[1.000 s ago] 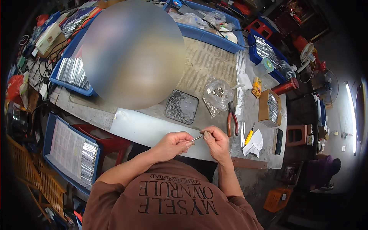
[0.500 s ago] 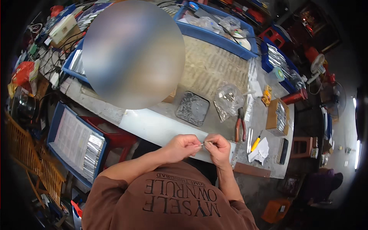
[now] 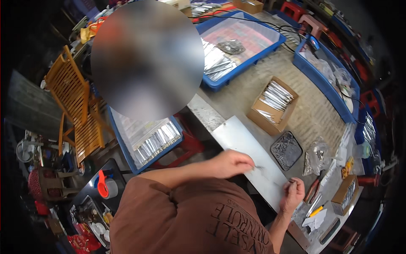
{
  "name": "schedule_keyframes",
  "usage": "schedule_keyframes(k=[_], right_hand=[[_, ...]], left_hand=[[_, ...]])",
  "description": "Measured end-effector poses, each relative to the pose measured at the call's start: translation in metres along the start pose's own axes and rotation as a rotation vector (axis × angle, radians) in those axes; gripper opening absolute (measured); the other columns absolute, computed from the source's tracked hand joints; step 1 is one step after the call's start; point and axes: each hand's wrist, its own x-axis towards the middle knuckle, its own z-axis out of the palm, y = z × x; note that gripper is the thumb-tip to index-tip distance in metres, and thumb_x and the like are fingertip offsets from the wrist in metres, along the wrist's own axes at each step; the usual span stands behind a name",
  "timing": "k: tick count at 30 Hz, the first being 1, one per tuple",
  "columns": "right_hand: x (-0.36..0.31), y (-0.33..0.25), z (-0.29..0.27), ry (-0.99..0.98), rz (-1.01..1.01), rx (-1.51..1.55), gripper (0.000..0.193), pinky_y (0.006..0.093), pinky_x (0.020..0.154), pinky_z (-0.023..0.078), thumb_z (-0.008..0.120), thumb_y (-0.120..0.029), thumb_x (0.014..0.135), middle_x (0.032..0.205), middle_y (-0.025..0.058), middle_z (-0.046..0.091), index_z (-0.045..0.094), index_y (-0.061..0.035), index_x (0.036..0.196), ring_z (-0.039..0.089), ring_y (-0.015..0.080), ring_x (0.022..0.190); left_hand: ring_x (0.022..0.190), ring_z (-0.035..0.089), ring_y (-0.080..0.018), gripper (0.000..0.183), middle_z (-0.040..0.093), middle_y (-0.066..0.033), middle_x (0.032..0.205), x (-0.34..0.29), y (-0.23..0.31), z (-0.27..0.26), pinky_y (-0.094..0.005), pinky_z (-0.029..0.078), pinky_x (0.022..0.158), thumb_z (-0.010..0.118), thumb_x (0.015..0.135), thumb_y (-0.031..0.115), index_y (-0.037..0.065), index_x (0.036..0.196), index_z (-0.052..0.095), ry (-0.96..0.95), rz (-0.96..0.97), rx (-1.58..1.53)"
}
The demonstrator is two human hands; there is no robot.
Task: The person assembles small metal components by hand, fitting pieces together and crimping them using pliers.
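Over the white board [image 3: 231, 132], my left hand [image 3: 232, 163] is closed in a pinch on a small thin metal piece [image 3: 258, 167] that sticks out past the fingertips. My right hand [image 3: 294, 194] is held apart from it, at the board's right end, with its fingers curled together. Whatever those fingers hold, if anything, is too small to name. Just beyond the board lies a black square tray [image 3: 277, 159] of small grey metal pieces. A cardboard box [image 3: 264, 120] of silver rods stands behind that tray.
A clear plastic bag [image 3: 318, 157] and red-handled pliers [image 3: 312, 190] lie right of the tray. A yellow-handled tool [image 3: 316, 211] rests by white paper [image 3: 315, 221]. Blue bins [image 3: 239, 75] stand at the back; another blue bin [image 3: 157, 160] with silver rods is at left.
The view has swung to the left, bringing the cardboard box of rods into sight. My hands, which met at their fingertips before, are now apart, the left one with the thin metal piece.
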Motion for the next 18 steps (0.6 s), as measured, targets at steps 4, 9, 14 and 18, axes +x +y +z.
schedule_keyframes(k=[4,9,14,18], right_hand=[[0.005,0.002,0.002,0.079,-0.038,0.008,0.01,0.0176,0.045,0.025,0.047,-0.011,0.08,0.063,0.0008,0.045,0.049,-0.0006,0.082,0.037,0.0061,0.051],[0.005,0.011,-0.003,0.045,-0.032,0.041,0.007,0.0167,0.044,0.025,0.046,-0.008,0.08,0.064,0.0018,0.045,0.048,-0.0013,0.081,0.035,0.0056,0.051],[0.005,0.015,-0.007,0.087,-0.035,0.088,0.006,0.017,0.043,0.026,0.046,-0.005,0.079,0.069,0.0033,0.047,0.048,-0.0008,0.083,0.035,0.0057,0.05],[0.005,0.017,-0.009,0.079,-0.035,0.088,0.006,0.0169,0.043,0.025,0.046,-0.006,0.079,0.066,0.0024,0.044,0.047,-0.0006,0.082,0.033,0.0054,0.049]], left_hand=[[0.061,0.049,-0.006,0.014,0.055,-0.0003,0.07,-0.04,-0.018,-0.08,-0.0186,0.041,0.056,0.049,0.077,0.009,0.002,0.087,0.056,0.395,-0.219,-0.117],[0.072,0.055,-0.0155,0.017,0.059,-0.0109,0.077,-0.113,-0.08,-0.176,-0.0263,0.042,0.066,0.05,0.072,0.009,-0.001,0.084,0.057,0.818,-0.336,0.455],[0.065,0.054,-0.0131,0.013,0.059,-0.0085,0.069,-0.177,-0.109,-0.217,-0.0262,0.042,0.062,0.059,0.065,0.007,-0.001,0.076,0.059,0.84,-0.586,0.557],[0.055,0.046,-0.0073,0.009,0.053,0.0009,0.059,-0.204,-0.118,-0.228,-0.0208,0.038,0.051,0.066,0.063,0.005,0.002,0.067,0.058,0.723,-0.705,0.531]])
